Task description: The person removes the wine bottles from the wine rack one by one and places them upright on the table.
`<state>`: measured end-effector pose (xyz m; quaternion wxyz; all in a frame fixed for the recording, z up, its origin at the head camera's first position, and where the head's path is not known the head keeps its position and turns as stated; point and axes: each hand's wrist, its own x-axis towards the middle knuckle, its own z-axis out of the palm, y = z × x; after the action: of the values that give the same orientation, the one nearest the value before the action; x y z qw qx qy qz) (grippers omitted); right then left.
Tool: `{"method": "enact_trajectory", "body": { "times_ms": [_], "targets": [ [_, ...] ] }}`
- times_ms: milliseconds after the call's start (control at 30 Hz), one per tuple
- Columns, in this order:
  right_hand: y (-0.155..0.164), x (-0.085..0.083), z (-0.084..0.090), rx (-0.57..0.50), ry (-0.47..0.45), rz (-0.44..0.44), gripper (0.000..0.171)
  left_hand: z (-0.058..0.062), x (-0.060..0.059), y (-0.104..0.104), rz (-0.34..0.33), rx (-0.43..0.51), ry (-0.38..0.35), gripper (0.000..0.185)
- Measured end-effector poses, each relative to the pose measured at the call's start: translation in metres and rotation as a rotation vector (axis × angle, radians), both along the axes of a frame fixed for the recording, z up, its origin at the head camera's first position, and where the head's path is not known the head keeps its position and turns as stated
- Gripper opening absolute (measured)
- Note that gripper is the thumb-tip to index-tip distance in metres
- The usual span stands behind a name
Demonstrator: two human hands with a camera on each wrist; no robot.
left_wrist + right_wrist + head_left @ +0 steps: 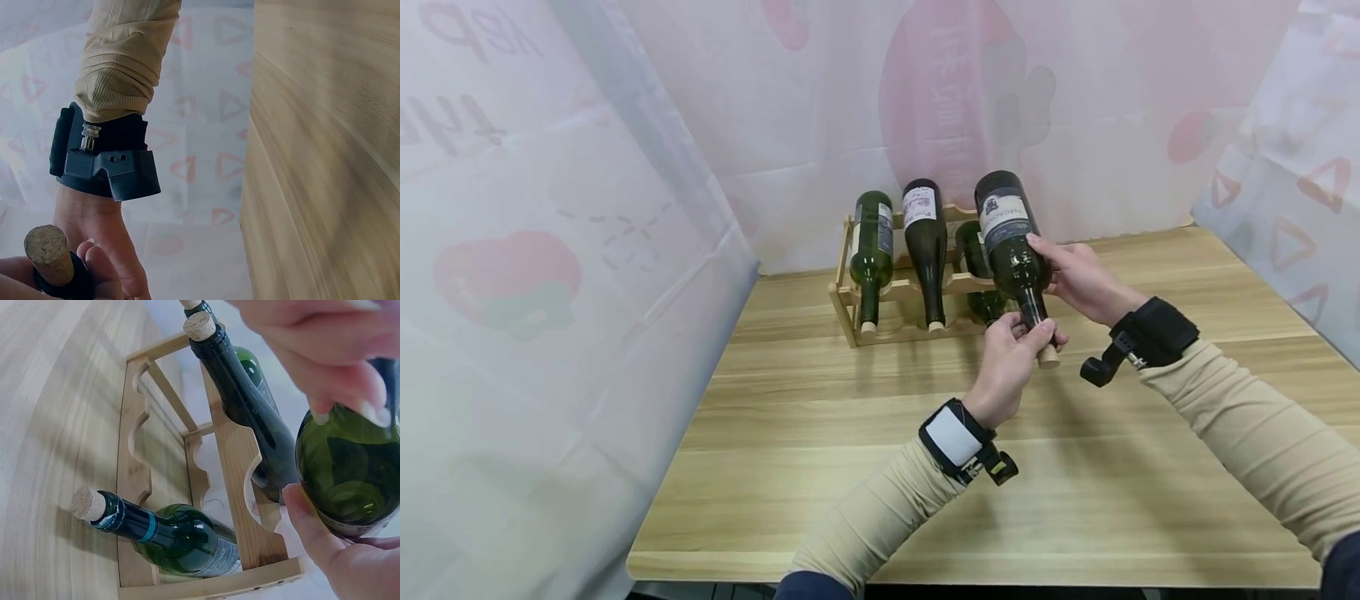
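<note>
A dark green wine bottle (1021, 262) with a blue and white label hangs tilted over the right end of a wooden wine rack (844, 321), its cork pointing down toward me. My left hand (1003, 367) grips its neck, near the cork (49, 250). Around the bottle's body curl the thumb and fingers of my right hand (1090, 283); some of those fingers are hidden behind the glass. On the rack's upper tier lie a green bottle (871, 237) and a darker bottle (927, 242). One more bottle (184, 537) rests on the lower tier, partly covered in the head view.
The rack stands at the back of a wood-grain table (820, 467). Printed cloth (820, 100) hangs behind it and along both sides. An upper notch (253, 494) at the rack's right end holds no bottle.
</note>
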<state>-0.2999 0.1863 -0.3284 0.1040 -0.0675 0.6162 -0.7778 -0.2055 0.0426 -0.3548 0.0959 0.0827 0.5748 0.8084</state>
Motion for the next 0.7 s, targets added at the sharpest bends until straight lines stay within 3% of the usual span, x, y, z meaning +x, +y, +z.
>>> {"method": "enact_trajectory", "body": {
  "times_ms": [700],
  "targets": [
    [0.015, 0.010, 0.005, 0.020, 0.012, -0.004, 0.025, 0.003, 0.005, 0.014, -0.005, 0.001, -0.011, 0.014]
  ]
}}
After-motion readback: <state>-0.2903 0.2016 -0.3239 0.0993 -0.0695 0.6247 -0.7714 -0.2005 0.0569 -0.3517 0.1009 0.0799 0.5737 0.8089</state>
